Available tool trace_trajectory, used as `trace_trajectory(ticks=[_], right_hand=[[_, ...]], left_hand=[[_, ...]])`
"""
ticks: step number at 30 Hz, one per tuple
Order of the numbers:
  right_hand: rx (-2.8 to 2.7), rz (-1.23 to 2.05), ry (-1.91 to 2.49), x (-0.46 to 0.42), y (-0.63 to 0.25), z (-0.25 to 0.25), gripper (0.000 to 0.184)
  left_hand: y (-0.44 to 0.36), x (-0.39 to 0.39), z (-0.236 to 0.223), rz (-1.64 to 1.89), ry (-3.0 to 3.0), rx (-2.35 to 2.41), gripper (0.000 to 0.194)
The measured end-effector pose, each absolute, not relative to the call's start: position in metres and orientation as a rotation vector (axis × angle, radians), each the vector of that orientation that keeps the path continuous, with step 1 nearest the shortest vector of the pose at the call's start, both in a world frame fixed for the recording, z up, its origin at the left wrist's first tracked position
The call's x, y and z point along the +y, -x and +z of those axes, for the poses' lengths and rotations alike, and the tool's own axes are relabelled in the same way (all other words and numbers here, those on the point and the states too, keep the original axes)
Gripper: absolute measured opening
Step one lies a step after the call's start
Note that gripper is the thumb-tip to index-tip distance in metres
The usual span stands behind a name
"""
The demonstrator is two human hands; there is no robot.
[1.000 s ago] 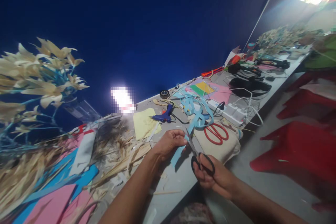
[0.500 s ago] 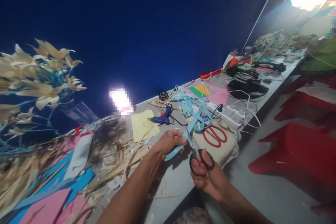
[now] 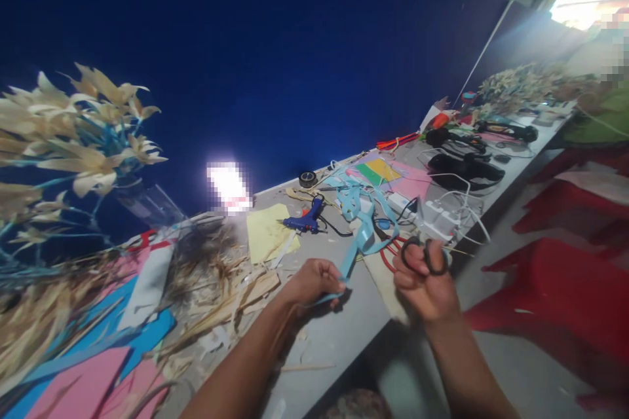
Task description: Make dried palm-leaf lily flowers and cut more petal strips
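My left hand (image 3: 314, 281) is closed in a pinch on a light blue paper strip (image 3: 350, 260) just above the grey table (image 3: 339, 334). The strip runs up and right toward a tangle of more blue strips (image 3: 361, 209). My right hand (image 3: 425, 281) grips black-handled scissors (image 3: 425, 255) by the loops, lifted to the right of the strip and apart from it. The blades are hidden or blurred. Red-handled scissors (image 3: 390, 255) lie on a cream cloth (image 3: 381, 272) right behind that hand.
A blue glue gun (image 3: 305, 219) and yellow paper (image 3: 268, 232) lie behind my left hand. Dried straw (image 3: 226, 288), pink and blue sheets (image 3: 98, 373) and a straw-flower bouquet (image 3: 73, 144) fill the left. A power strip (image 3: 437, 216) with cables sits right; red chairs (image 3: 555, 288) stand beyond the edge.
My right hand has pulled the black scissors away from the strip, up and to the right. My left hand has dropped slightly, still pinching the blue strip.
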State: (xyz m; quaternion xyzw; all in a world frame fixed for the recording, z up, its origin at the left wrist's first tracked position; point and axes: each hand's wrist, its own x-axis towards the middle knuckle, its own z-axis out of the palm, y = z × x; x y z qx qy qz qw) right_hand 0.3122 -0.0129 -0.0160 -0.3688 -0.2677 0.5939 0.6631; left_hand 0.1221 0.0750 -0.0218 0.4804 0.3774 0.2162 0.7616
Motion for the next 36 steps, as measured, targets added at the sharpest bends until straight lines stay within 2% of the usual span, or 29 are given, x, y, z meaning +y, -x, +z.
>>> trace_trajectory(ticks=[2, 5, 8, 10, 16, 20, 27, 36], right_hand=[[-0.882, 1.177, 1.128, -0.008, -0.32, -0.011, 0.059], [-1.209, 0.975, 1.48, 0.001, -0.319, -0.01, 0.047], [-1.513, 0.578, 1.797, 0.01, -0.315, -0.01, 0.031], [-1.758, 0.352, 1.943, 0.014, -0.315, -0.011, 0.025], [-2.181, 0.091, 1.97, 0.017, -0.312, -0.016, 0.015], [-2.371, -0.082, 2.015, 0.018, -0.308, -0.013, 0.01], [-2.52, -0.005, 1.927, 0.037, -0.311, -0.004, 0.024], [-2.631, 0.475, 1.885, 0.085, -0.323, -0.007, 0.013]], left_hand=[[-0.117, 0.078, -0.013, 0.547, -1.055, 0.823, 0.037], [-0.103, 0.082, 0.011, 0.586, -1.131, 0.801, 0.069], [-0.086, 0.072, 0.027, 0.652, -1.181, 0.855, 0.074], [-0.075, 0.058, 0.028, 0.705, -1.163, 0.893, 0.069], [-0.048, 0.016, 0.019, 0.888, -0.902, 1.005, 0.047], [-0.028, -0.006, 0.019, 0.89, -0.874, 1.103, 0.031], [0.011, -0.026, 0.015, 0.959, -0.908, 1.141, 0.028], [0.015, -0.031, 0.008, 1.032, -0.73, 1.054, 0.035]])
